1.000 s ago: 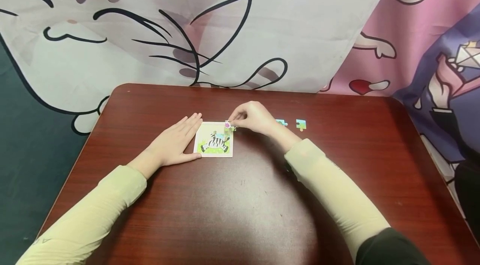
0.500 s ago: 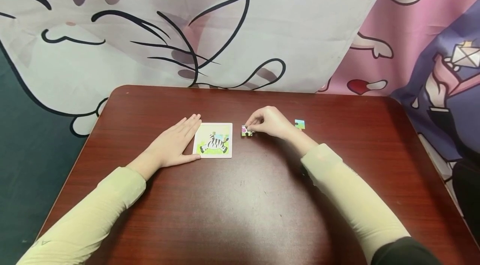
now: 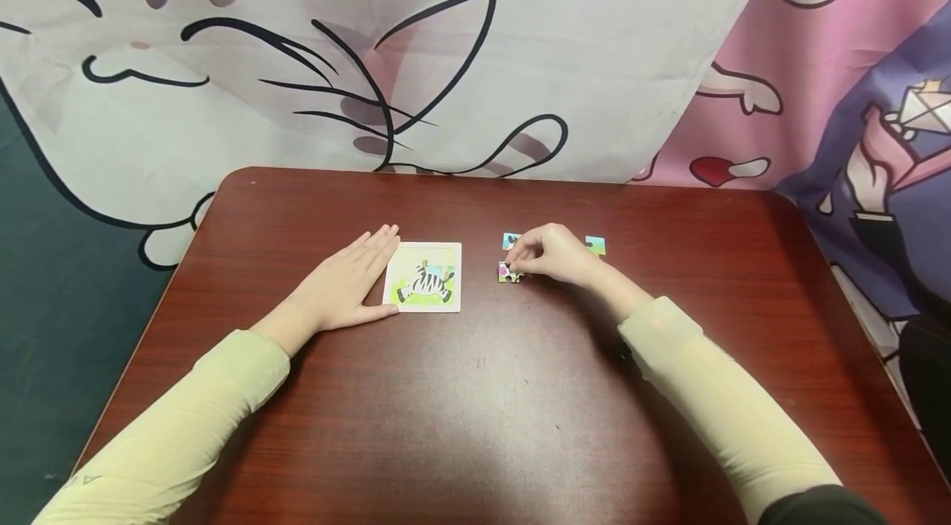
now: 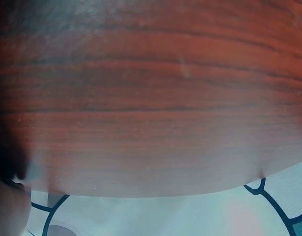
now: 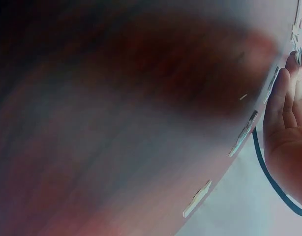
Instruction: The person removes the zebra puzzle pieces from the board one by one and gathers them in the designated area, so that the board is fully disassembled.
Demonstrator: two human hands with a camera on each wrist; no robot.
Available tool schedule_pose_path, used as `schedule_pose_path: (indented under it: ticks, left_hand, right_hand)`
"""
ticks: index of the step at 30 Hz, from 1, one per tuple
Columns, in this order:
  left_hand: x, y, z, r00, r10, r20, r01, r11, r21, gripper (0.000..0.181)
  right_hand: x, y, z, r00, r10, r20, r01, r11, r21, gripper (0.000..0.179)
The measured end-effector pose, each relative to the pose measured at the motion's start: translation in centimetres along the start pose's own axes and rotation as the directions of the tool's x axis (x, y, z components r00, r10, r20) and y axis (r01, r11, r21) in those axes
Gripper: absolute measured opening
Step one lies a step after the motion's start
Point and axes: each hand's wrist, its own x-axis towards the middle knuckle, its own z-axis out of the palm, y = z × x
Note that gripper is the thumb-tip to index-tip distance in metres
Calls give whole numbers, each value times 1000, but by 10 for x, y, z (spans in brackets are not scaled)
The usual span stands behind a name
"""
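Observation:
A square puzzle board with a pale border and a zebra picture lies on the table. My left hand rests spread along its left edge, fingers straight, thumb at the lower left corner. In the left wrist view only a blurred bit of that hand shows. To the board's right, my right hand pinches a small puzzle piece with a purple patch and green on it, between thumb and fingertips. The right wrist view shows this hand from the side, a thin piece edge at its fingertips.
A blue puzzle piece lies just behind the right fingertips, and a blue-green piece lies right of that hand. In the right wrist view, loose pieces lie along the brown table. A cat-print curtain hangs behind the table.
My right hand has moved right, away from the board's upper right corner, carrying the puzzle piece. The blue piece behind it has come into sight. My left hand has stayed put.

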Motion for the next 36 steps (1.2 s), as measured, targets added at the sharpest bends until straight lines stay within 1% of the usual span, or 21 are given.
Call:
schedule_pose_path:
  ticks: [4, 9, 14, 21, 24, 29, 36]
  left_hand:
    - [0, 0, 0, 1000, -3, 4, 3, 1000, 2, 108]
    - [1, 0, -1, 1000, -3, 6, 3, 1000, 2, 108]
    - [1, -1, -1, 1000, -3, 6, 3, 1000, 8, 108]
    - [1, -1, -1, 1000, -5, 8, 5, 1000, 7, 109]
    - [0, -1, -1, 1000, -4, 5, 4, 1000, 5, 109]
    - [0, 0, -1, 1000, -3, 2, 3, 1000, -2, 108]
    - [0, 0, 0, 1000, -4, 3, 4, 1000, -2, 108]
  right_hand:
    - [-3, 1, -1, 1000, -17, 7, 17, 1000, -19, 4]
    - [-5, 3, -1, 1000, -25, 10, 26, 996, -87, 6]
    - [-5, 5, 0, 999, -35, -7, 34, 992, -125, 6]
    - [-5, 4, 2, 997, -67, -25, 62, 987, -149, 9]
    - [-5, 3, 4, 996, -82, -32, 76, 985, -157, 6]
    - [-5, 4, 5, 996, -84, -37, 76, 982, -174, 4]
    - [-6, 5, 6, 995, -94, -39, 85, 979, -187, 4]
